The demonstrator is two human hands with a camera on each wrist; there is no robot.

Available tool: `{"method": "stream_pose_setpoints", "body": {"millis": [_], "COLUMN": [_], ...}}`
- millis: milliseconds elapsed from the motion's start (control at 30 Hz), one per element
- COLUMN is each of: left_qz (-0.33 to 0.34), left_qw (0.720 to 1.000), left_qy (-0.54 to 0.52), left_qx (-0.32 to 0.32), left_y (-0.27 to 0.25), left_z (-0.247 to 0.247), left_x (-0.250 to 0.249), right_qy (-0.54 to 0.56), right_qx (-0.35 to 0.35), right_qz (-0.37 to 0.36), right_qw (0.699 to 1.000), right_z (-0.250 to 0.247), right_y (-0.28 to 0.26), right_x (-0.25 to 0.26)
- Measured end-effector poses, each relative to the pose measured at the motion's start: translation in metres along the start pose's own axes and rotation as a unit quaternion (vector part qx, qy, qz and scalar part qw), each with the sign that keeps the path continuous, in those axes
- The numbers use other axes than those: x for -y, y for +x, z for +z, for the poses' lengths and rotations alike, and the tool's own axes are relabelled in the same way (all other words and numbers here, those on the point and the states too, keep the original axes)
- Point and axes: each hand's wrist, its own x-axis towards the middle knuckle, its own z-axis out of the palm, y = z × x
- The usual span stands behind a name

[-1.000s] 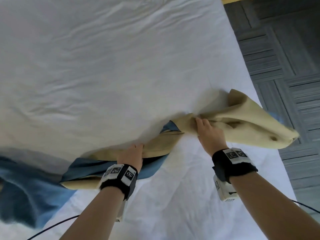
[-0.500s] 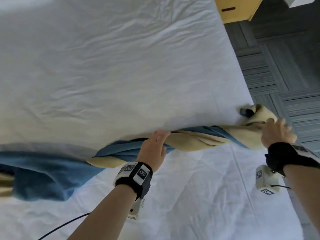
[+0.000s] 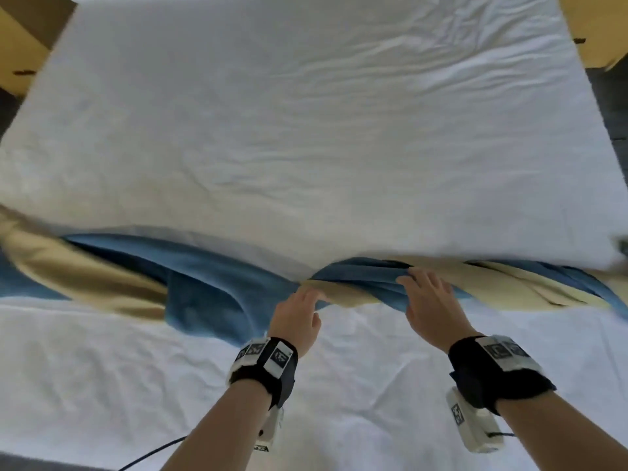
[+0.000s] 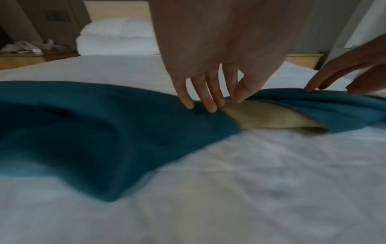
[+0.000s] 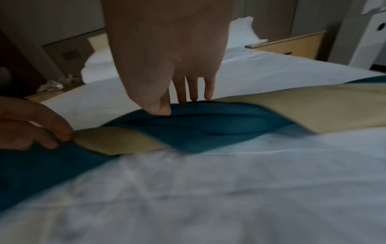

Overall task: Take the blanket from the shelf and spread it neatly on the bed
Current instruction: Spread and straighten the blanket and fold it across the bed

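A two-sided blanket (image 3: 210, 287), blue on one face and cream on the other, lies twisted in a long rope across the white bed (image 3: 306, 130). My left hand (image 3: 302, 300) touches it near the middle, where cream meets blue. In the left wrist view the left hand (image 4: 217, 102) has nearly straight fingers, with their tips on the blanket (image 4: 83, 132). A short way to the right, my right hand (image 3: 424, 290) rests on a blue fold. The right wrist view has the right hand (image 5: 177, 105) with straight fingers on top of the blanket's (image 5: 208, 128) ridge and the thumb on its near side.
Wooden bedside units stand at the far right corner (image 3: 598, 28) and the far left corner (image 3: 23, 45) of the bed. White pillows (image 4: 117, 36) are stacked at the head. Dark floor (image 3: 611, 113) runs along the right side. The sheet is wrinkled on both sides of the blanket.
My right hand let go of the blanket's right end and came left to the middle, close to the left hand. The blanket now stretches across the whole bed width.
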Motion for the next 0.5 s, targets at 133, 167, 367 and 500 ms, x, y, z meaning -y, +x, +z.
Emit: {"method": "stream_pose_setpoints", "body": {"millis": [133,167,367,500], "left_qz": [-0.020,-0.023,-0.129,-0.294], "left_qw": [1.000,1.000,0.989,0.948], "left_qy": [-0.015,-0.017,-0.066,-0.123], "left_qx": [-0.007,-0.012,-0.027,-0.023], "left_y": [-0.028,-0.035,-0.056,-0.064], "left_z": [-0.033,-0.041,-0.082,-0.093], "left_x": [0.087,0.109,0.225,0.273], "right_qy": [0.026,0.024,0.028,-0.036], "right_qx": [0.001,0.001,0.024,0.039], "right_qz": [-0.020,-0.027,-0.079,-0.149], "right_qw": [0.999,0.999,0.996,0.987], "right_z": [0.014,0.016,0.031,0.048], "right_y": [0.029,0.037,0.084,0.101], "right_x": [0.097,0.121,0.253,0.310]}}
